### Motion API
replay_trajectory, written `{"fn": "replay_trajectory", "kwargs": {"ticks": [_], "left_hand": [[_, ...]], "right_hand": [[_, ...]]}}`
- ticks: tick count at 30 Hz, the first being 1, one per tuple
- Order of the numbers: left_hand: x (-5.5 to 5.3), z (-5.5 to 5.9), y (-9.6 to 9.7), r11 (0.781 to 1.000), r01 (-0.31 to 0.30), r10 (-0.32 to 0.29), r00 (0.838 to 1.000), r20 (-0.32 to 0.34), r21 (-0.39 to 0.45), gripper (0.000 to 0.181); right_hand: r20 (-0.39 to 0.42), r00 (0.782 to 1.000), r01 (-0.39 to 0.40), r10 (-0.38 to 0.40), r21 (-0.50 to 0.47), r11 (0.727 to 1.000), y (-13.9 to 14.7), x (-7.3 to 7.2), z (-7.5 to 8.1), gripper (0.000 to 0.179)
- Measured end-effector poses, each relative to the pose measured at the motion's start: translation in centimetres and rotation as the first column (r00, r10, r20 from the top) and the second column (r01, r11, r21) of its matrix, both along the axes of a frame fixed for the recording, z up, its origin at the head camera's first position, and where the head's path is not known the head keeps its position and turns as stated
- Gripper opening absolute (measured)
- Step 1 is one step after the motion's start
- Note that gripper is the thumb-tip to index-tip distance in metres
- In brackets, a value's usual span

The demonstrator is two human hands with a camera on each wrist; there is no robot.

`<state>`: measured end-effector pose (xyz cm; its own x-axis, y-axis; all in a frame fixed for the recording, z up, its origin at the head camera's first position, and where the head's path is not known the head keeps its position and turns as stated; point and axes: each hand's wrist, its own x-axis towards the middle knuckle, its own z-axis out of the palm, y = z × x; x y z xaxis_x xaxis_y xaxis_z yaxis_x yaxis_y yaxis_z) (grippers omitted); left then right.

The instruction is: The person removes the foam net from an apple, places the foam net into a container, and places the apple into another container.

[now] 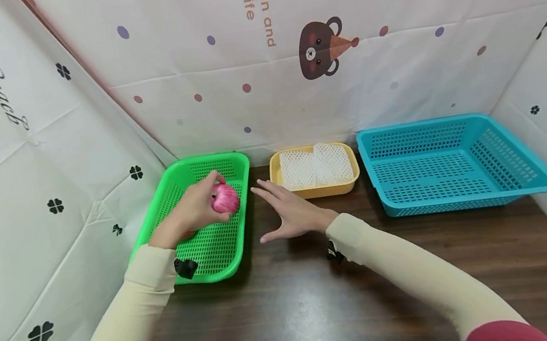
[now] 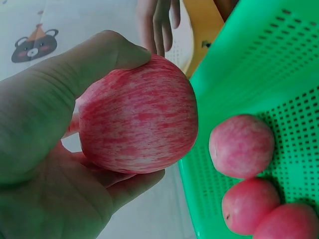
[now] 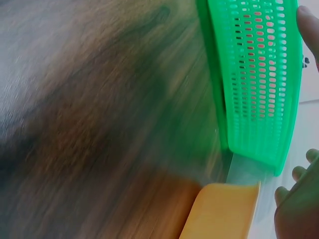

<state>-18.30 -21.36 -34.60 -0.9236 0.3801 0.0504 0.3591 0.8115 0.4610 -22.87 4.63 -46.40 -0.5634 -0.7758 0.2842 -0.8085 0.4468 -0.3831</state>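
My left hand (image 1: 199, 204) grips a red-striped apple (image 1: 227, 199) above the green basket (image 1: 219, 251), thumb on one side and fingers round the other. In the left wrist view the held apple (image 2: 142, 119) fills the middle. Beyond it, three more apples lie on the basket floor: one apple (image 2: 242, 146) apart from the wall, a second apple (image 2: 250, 205) below it, and a third apple (image 2: 288, 224) cut by the frame edge. My right hand (image 1: 293, 208) hovers over the table between the green basket and the yellow tray, fingers spread, holding nothing.
White foam net sleeves (image 1: 315, 166) lie in the yellow tray (image 1: 325, 191) at the back middle. To the right stands a blue basket (image 1: 426, 173) with nothing visible in it. Printed white cloth (image 1: 218, 108) walls off the back and sides of the dark wooden table (image 1: 293, 317).
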Motion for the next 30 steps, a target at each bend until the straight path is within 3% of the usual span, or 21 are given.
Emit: {"fn": "replay_trajectory", "kwargs": {"ticks": [18, 24, 30], "left_hand": [[-0.3, 0.5, -3.8, 0.993, -0.09, 0.092, 0.996, 0.017, -0.072, 0.062], [-0.4, 0.1, -4.8, 0.991, -0.106, 0.109, 0.993, 0.038, -0.081, 0.06], [-0.6, -0.1, -5.8, 0.989, -0.124, 0.131, 0.987, 0.092, -0.083, 0.063]], "right_hand": [[0.052, 0.999, -0.002, 0.0, 0.04, 0.999, -3.1, 1.6, -0.5, 0.112], [0.034, 0.999, 0.024, -0.025, 0.038, 0.999, -4.0, 2.0, -1.1, 0.107], [0.114, 0.992, 0.061, -0.063, 0.019, 0.998, -4.7, 2.4, -1.4, 0.107]]}}
